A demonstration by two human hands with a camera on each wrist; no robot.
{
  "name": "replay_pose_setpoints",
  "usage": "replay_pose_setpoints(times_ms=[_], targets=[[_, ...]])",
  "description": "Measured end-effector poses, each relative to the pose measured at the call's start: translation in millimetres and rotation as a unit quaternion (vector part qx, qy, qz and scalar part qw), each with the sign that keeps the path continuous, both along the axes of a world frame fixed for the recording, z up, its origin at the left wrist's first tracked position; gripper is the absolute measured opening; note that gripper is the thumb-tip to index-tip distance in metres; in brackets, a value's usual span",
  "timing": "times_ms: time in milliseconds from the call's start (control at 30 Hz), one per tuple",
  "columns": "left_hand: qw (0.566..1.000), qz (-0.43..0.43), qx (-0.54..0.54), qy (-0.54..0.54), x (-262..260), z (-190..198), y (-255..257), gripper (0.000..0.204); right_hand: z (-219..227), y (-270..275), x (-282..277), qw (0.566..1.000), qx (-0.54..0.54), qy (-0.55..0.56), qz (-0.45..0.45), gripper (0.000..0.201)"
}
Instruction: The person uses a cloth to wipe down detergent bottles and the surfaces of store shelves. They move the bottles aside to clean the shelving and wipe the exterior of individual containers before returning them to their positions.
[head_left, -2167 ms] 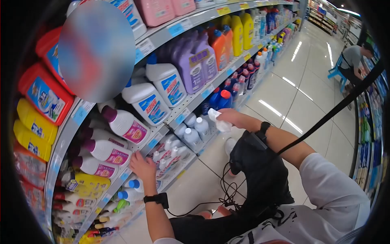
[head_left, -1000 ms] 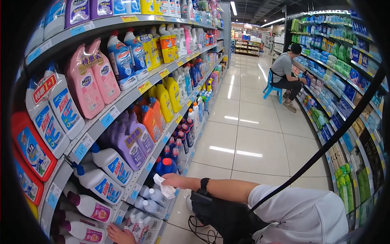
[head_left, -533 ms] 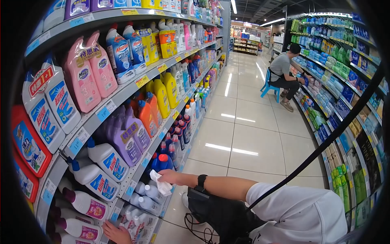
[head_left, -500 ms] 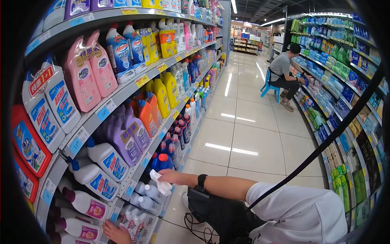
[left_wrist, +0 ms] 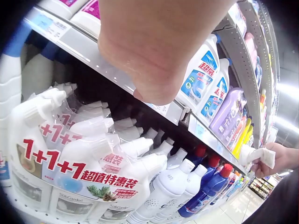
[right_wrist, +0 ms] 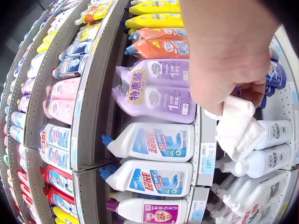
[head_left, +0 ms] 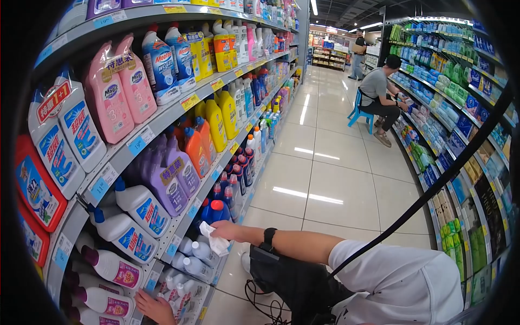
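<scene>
Crouching low in a supermarket aisle, a person's right hand [head_left: 228, 232] is pinching a crumpled white cloth [head_left: 215, 242] against the shelf edge just above the white bottles [head_left: 196, 252], while the left hand [head_left: 153, 307], fingers unseen, is resting farther left on the bottom shelf [head_left: 201, 313].

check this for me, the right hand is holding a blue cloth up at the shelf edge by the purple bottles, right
Not quite: the cloth is white, not blue. The right wrist view shows the right hand pinching it at the shelf edge just below the purple bottles; the head view shows the same white cloth.
</scene>
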State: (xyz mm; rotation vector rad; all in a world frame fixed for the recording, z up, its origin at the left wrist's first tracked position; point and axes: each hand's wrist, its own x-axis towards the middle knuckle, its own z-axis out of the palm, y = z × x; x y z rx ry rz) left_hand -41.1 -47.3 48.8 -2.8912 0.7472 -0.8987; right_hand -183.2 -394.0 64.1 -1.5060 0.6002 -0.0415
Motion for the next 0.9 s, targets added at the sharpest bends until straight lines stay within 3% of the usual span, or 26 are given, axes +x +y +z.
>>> replay_pose_setpoints(times_ms=[133,200,900], targets=[[1.0,-0.013,-0.016,-0.007,1.1,-3.9,0.5,0.056,-2.8,-1.0,0.6,1.0,-0.005,0.001,-0.004,0.035],[0.991,-0.006,-0.087,0.101,1.8,-11.1,-0.4,0.063,-8.4,-1.7,2.9,1.0,-0.016,-0.006,-0.006,0.034],[0.992,-0.019,-0.101,0.067,13.6,-29.4,3.8,0.065,3.5,-0.2,-2.1,0.998,-0.053,0.036,0.026,0.034]])
